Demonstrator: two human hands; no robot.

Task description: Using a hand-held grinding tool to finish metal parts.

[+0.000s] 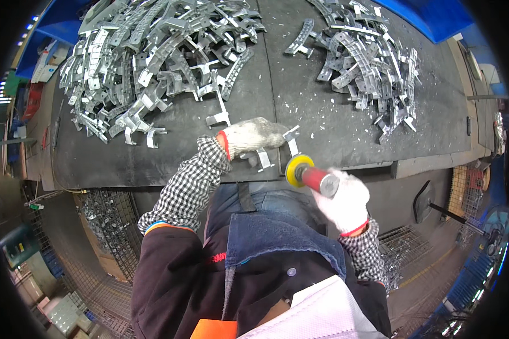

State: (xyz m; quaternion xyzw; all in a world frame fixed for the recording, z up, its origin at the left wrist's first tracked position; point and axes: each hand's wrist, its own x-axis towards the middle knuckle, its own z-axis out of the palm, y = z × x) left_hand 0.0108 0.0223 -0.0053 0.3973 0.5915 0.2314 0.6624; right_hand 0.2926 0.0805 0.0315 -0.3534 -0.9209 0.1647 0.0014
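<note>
Metal part: a small silver bracket lies at the near edge of the black bench, pinned under the left hand.
Left hand: gloved, fingers closed down on the bracket, pressing it flat to the bench.
Right hand: gloved, wrapped tight round the red handle of a tool with a yellow collar; the right hand sits nearer the body, off the bench edge.
Direction: the bracket lies up and to the left of the right hand, just past the tool's tip.
Axis: the tool's length runs from near right to far left, pointing at the bracket's upright tab; the tip looks to be touching it, though I cannot tell for sure.
Nearer hand: the left, already on the part.
Far left: a large heap of like parts.
Far right: a smaller heap.
</note>
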